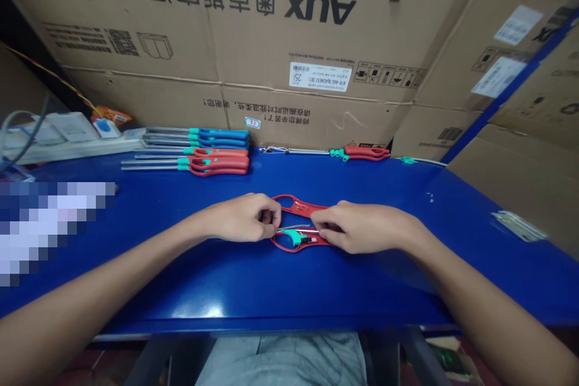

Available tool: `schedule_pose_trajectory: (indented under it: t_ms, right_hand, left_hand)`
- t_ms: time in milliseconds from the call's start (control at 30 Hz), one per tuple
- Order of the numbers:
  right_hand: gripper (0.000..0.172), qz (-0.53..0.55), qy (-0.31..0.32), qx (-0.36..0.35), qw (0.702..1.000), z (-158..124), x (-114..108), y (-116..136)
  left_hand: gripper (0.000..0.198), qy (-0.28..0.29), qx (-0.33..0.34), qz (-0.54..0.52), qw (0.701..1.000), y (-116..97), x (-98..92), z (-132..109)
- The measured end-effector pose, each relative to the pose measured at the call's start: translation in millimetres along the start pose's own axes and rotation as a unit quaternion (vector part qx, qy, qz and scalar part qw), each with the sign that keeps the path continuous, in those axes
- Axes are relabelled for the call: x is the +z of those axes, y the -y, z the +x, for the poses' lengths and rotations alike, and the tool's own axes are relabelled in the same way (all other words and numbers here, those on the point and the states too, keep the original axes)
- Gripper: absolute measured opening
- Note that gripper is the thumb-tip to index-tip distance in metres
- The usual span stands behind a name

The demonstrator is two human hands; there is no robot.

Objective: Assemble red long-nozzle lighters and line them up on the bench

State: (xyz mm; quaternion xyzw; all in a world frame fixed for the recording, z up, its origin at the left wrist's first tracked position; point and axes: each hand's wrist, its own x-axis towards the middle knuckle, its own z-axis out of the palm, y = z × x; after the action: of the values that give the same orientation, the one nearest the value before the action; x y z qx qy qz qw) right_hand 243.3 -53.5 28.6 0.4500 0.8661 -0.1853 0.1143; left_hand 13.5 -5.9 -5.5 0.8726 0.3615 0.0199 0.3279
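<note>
In the middle of the blue table lie two red handle halves of a long-necked lighter. The lower half (281, 246) carries a green trigger (295, 236) and a small black part (309, 240). The upper half (302, 208) lies just behind it, its right end covered by my right hand (362, 226). A thin pale wire (298, 228) runs above the trigger between my two hands. My left hand (253, 217) is closed in a pinch at the wire's left end. My right fingers are closed at the wire's other end, over the lower half.
Several lighters with red or blue handles (219, 164) lie stacked at the back left, beside a power strip (76, 148). More red handles (366, 152) with metal rods and green parts lie at the back. Cardboard (253, 42) walls the rear; a flat packet (519, 225) lies right.
</note>
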Motion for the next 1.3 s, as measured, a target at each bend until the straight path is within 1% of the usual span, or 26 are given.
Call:
schedule_pose_trajectory:
  t_ms: [233,333,533,733,867,1300]
  right_hand:
    - [0.014,-0.003,0.003,-0.001,1.000,-0.9,-2.0,1.3]
    - [0.014,0.002,0.001,-0.007,1.000,-0.5,-1.9,0.5]
    - [0.014,0.004,-0.002,-0.009,1.000,0.7,0.5,-1.7]
    - [0.014,-0.002,-0.006,-0.003,1.000,0.4,0.5,-2.4]
    - [0.014,-0.002,-0.003,-0.002,1.000,-0.9,0.6,-2.2]
    - [0.013,0.003,0.006,0.008,1.000,-1.1,-1.4,3.2]
  left_hand:
    - [0.010,-0.005,-0.020,-0.079,0.997,2.1,-0.1,4.4]
    - [0.010,-0.014,-0.025,-0.079,0.996,0.4,-1.3,3.7]
    - [0.013,-0.014,-0.033,-0.077,0.996,0.6,-1.7,2.8]
    - [0.022,-0.002,-0.022,-0.070,0.997,5.3,-6.0,1.9]
    - [0.021,0.015,-0.022,-0.081,0.996,5.0,-8.6,0.4]
    - [0.020,0.016,-0.045,-0.119,0.992,4.2,-7.7,2.7]
